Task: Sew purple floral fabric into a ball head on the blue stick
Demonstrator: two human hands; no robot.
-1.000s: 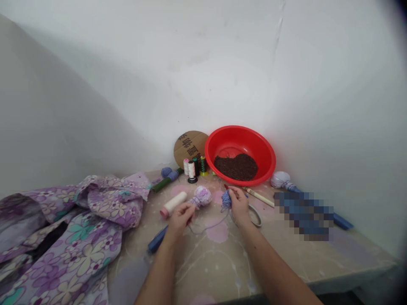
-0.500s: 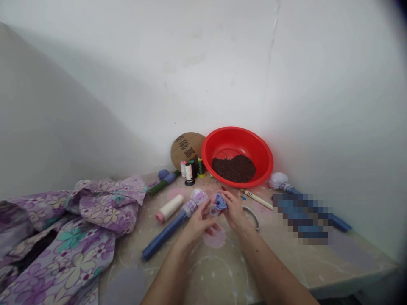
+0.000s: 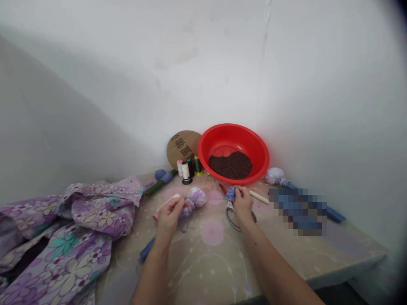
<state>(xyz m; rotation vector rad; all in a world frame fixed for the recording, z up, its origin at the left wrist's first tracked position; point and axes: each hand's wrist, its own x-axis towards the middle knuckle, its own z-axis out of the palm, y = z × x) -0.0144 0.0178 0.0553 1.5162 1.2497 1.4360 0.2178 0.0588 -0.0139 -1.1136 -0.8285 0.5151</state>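
In the head view my right hand (image 3: 243, 204) is closed on a small bundle of blue yarn (image 3: 230, 194), above a pair of scissors (image 3: 233, 219) with grey handles. My left hand (image 3: 170, 214) is well apart from it, thumb and fingers pinched together; whatever is between them is too small to make out. Beside those fingers lies a blue stick (image 3: 146, 249) with a stuffed, purple-patterned cloth ball (image 3: 196, 197) tied on its end. My left forearm and hand cover much of the stick. A thin loose strand (image 3: 187, 228) curls near the cloth ball's neck.
Behind stand a red basin (image 3: 233, 127) holding dark grains, several thread spools (image 3: 185, 170) and a cardboard disc (image 3: 182, 148). Flowered fabric (image 3: 92, 220) is heaped at left. A second stick with a white ball (image 3: 274, 175), a pale pen-like rod (image 3: 258, 197) and a blurred patch are at right.
My hands have moved apart, the left one leftward to the cloth-ball stick, the right one slightly right with the yarn bundle. More of the scissors shows now.
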